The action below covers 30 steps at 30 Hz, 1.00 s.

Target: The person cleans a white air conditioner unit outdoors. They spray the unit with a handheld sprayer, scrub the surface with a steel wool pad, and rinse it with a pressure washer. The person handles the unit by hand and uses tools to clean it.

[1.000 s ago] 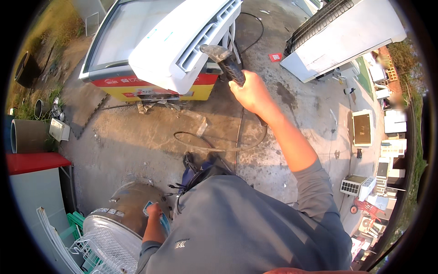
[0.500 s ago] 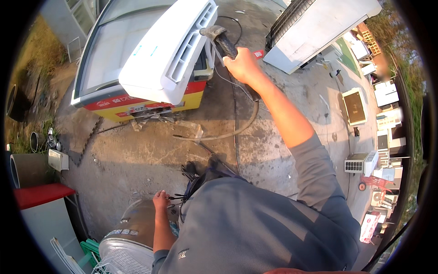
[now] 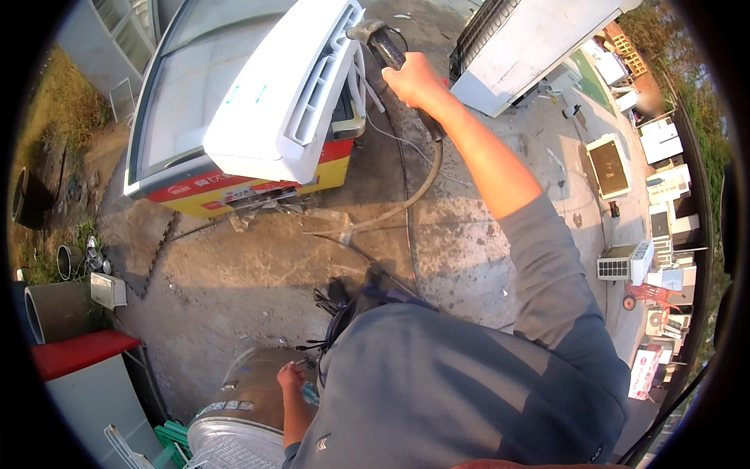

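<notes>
My right hand (image 3: pixel 414 80) is stretched forward, its fingers wrapped round a thick dark wrapped pipe (image 3: pixel 387 51) with a bent greyish end. Its pale brown tail curves down to the ground. Just left of this hand, a white air-conditioner indoor unit (image 3: pixel 262 102) lies tilted on a glass-topped chest freezer (image 3: pixel 168 113) with a red and yellow front. My left hand (image 3: pixel 291 377) hangs low, fingers curled together; whatever is in them, if anything, is too small to make out. Black cables (image 3: pixel 331 319) dangle from my waist beside it, above a brownish metal drum (image 3: pixel 262 379).
At the upper right stands a large white appliance (image 3: pixel 512 59). Old units and a red hand cart (image 3: pixel 655 294) line the right side. A red-topped cabinet (image 3: pixel 86 353) is at the lower left. A dark cable (image 3: pixel 409 223) runs across the ground by my feet.
My right hand and the pipe have shifted slightly up in view. My left hand has moved down, farther from the cable ends. The hanging pipe tail has swung a little.
</notes>
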### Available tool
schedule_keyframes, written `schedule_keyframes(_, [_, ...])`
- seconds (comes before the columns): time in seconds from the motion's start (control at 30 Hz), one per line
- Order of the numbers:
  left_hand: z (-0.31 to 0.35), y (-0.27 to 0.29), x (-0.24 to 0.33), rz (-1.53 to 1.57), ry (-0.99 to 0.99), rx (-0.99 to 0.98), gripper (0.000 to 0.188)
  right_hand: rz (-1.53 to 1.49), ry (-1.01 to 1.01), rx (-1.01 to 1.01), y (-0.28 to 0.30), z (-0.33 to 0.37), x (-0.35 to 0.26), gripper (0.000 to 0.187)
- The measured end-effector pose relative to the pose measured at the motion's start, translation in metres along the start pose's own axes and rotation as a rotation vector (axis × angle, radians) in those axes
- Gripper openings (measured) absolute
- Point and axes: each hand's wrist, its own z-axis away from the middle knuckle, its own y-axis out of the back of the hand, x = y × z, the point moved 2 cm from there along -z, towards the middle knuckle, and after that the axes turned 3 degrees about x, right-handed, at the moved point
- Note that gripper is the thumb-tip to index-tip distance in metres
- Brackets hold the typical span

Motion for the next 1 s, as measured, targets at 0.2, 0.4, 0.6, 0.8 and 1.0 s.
schedule_keyframes(0.2, [0.001, -0.005, -0.029, 0.059, -0.033, 0.022, 0.007, 0.019, 0.012, -0.019, -0.002, -0.02, -0.008, 0.037])
schedule_keyframes(0.4, [0.01, -0.013, -0.021, 0.198, -0.062, 0.02, 0.021, -0.001, 0.028, -0.063, 0.0, -0.051, 0.008, 0.034])
schedule_keyframes(0.6, [0.035, -0.039, -0.022, 0.263, -0.106, 0.07, 0.021, -0.092, 0.066, -0.11, 0.006, -0.114, 0.039, 0.025])
schedule_keyframes(0.8, [0.072, -0.122, -0.052, 0.288, -0.029, 0.206, 0.018, -0.122, 0.107, -0.173, 0.006, -0.186, 0.076, 0.027])
schedule_keyframes(1.0, [0.121, -0.254, -0.101, 0.374, -0.344, -0.065, 0.019, -0.1, 0.154, -0.278, 0.015, -0.239, 0.106, 0.029])
